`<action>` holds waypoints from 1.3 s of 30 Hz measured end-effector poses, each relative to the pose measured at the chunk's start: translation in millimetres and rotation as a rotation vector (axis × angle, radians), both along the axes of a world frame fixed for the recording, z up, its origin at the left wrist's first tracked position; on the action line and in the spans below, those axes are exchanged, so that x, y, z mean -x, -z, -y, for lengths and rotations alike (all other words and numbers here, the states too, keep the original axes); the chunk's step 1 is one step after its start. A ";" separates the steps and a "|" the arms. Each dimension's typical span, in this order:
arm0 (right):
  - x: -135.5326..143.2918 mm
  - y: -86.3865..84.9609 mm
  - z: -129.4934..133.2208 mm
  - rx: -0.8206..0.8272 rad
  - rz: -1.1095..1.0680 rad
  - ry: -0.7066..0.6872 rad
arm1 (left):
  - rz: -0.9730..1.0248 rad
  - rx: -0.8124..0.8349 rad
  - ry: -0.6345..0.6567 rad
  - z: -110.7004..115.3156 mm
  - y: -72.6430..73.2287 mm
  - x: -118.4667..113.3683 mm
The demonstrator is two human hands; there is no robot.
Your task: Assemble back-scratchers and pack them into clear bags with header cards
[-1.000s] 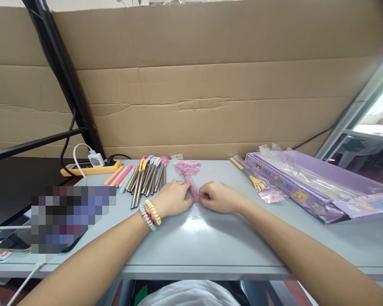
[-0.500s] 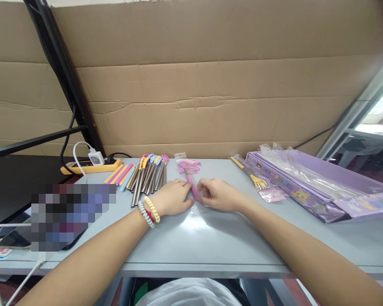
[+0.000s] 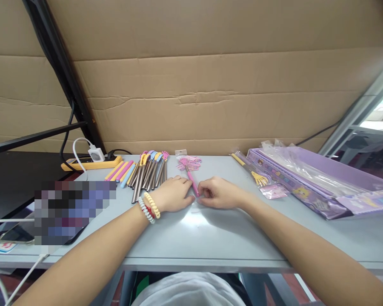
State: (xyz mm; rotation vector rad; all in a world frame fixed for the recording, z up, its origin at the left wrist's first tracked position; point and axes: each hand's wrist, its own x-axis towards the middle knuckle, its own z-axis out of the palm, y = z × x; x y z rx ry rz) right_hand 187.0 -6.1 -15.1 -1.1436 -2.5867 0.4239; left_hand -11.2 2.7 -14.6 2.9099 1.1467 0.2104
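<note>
A pink back scratcher [image 3: 194, 185] with a small hand-shaped head lies on the grey table between my hands, its handle end toward me. Faint clear plastic shows near that end; its outline is hard to make out. My left hand [image 3: 175, 193] rests palm down at the left of the handle, fingers stretched out, their tips at it. To the right of the handle, my right hand [image 3: 218, 193] has its fingers curled together; what they pinch is hidden. Pink printed cards [image 3: 193, 163] lie beneath and beside the scratcher's head.
Several metal back scratchers [image 3: 147, 174] and coloured handle tubes [image 3: 123, 171] lie left. At right are a bagged yellow back scratcher [image 3: 253, 172] and a purple box [image 3: 301, 187] holding clear bags. A power strip [image 3: 92, 163] and blurred screen [image 3: 75, 212] stand at far left.
The whole view has shifted slightly. My hands keep nearly the same place beside the pink back scratcher, with the right fingers a touch closer to its handle.
</note>
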 end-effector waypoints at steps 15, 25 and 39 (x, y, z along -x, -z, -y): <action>0.8 -4.2 3.6 0.041 -0.112 -0.112 | -0.006 0.010 -0.010 2.0 -1.7 -0.3; -3.6 4.9 -6.6 -0.062 -0.024 -0.095 | -0.029 0.011 -0.009 1.5 -2.1 -1.2; -1.2 -5.6 1.6 0.017 -0.071 -0.219 | -0.068 -0.014 0.006 0.3 -1.3 -0.9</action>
